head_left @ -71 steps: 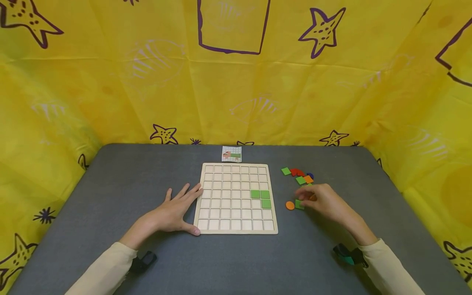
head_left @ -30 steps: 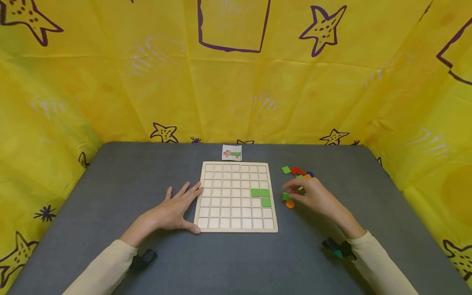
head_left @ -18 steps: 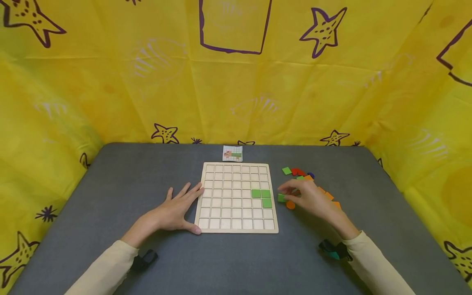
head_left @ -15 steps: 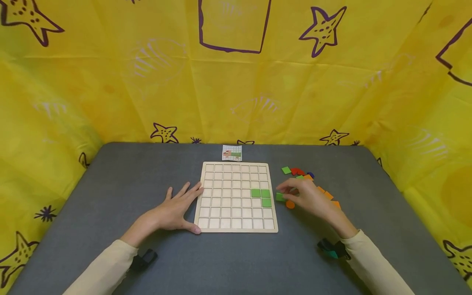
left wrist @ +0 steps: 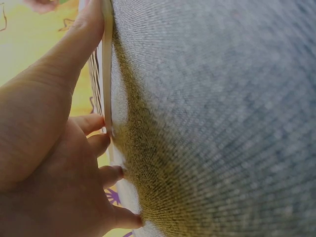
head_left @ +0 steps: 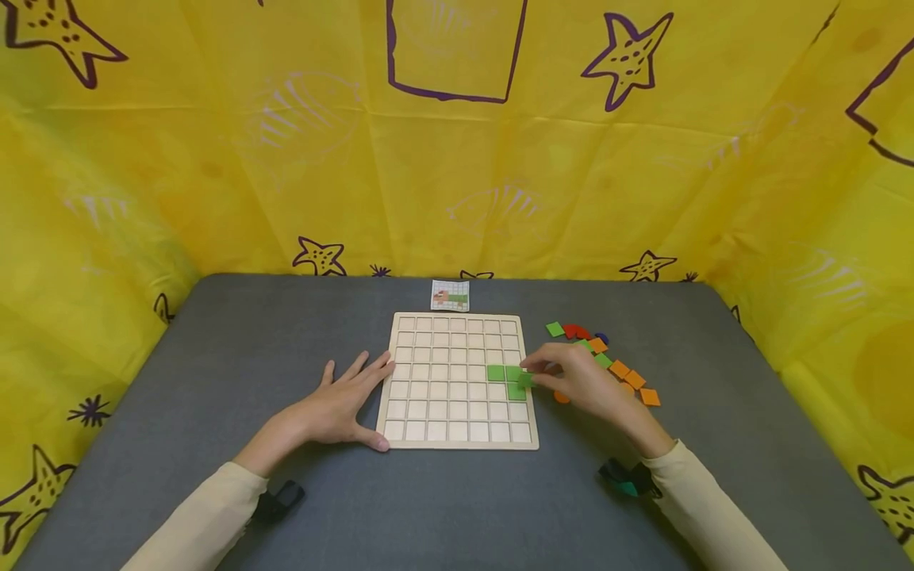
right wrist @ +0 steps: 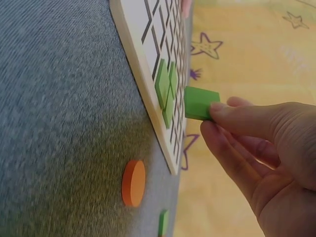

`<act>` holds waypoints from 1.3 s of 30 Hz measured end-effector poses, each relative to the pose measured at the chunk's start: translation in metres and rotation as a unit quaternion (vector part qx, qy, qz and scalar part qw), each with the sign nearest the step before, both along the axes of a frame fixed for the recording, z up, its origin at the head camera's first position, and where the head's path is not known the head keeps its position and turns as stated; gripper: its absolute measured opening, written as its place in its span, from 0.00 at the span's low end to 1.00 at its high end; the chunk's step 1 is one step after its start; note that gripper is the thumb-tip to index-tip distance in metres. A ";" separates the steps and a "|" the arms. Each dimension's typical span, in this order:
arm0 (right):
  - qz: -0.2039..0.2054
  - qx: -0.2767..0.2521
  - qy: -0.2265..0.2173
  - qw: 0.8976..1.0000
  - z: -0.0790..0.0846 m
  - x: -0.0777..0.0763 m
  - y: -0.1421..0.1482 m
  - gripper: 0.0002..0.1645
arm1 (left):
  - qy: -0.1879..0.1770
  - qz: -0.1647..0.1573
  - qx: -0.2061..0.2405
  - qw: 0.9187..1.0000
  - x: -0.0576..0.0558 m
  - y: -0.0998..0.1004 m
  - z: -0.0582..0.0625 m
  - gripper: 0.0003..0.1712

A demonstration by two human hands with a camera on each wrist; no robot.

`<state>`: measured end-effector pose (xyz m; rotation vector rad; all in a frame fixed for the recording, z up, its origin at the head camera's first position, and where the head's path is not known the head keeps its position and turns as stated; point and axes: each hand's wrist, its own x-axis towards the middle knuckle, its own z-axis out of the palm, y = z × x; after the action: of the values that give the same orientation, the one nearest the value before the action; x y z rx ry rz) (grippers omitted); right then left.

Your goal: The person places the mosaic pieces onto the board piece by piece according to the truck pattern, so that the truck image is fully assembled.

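A pale wooden grid board lies flat on the table, with three green square tiles set in cells near its right edge. My right hand pinches another green square tile between thumb and fingers. In the right wrist view that tile is held up off the board, near the set tiles; in the head view it overlaps the board's right edge. My left hand is spread at the board's left side, fingertips and thumb at its edge. The left wrist view shows the fingers straight against the board's side.
A small picture card lies behind the board. Loose pieces are scattered right of it: green squares, red pieces, a blue piece, orange squares and an orange disc. Yellow patterned cloth surrounds the grey table.
My right hand took the green square tile from among the loose pieces and carried it left to the board's right edge. The left hand has stayed in place.
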<state>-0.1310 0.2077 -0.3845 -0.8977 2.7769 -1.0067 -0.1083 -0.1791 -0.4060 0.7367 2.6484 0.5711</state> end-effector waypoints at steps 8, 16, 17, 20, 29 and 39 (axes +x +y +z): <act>0.023 0.006 0.011 1.000 -0.003 -0.001 -0.009 0.12 | 0.002 0.000 -0.003 1.000 0.001 -0.001 -0.001 0.69; 0.043 0.003 -0.001 0.999 -0.005 -0.002 -0.020 0.14 | 0.003 0.000 -0.004 1.000 0.001 -0.001 0.000 0.69; 0.045 0.005 0.001 0.999 -0.005 -0.002 -0.022 0.14 | 0.002 0.000 -0.004 1.000 0.001 -0.001 0.000 0.69; 0.048 0.005 0.003 0.999 -0.004 -0.003 -0.026 0.13 | 0.001 0.001 -0.002 1.000 0.001 -0.001 0.000 0.69; 0.040 0.007 -0.011 0.999 -0.007 -0.005 -0.033 0.11 | -0.001 -0.001 0.002 1.000 -0.001 -0.001 -0.001 0.69; 0.015 0.010 0.011 1.000 -0.011 -0.004 -0.044 0.09 | -0.002 -0.003 0.003 1.000 0.000 -0.001 0.001 0.69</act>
<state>-0.1351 0.1632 -0.3953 -0.9514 2.7765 -0.9692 -0.1082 -0.1798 -0.4047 0.7438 2.6417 0.5797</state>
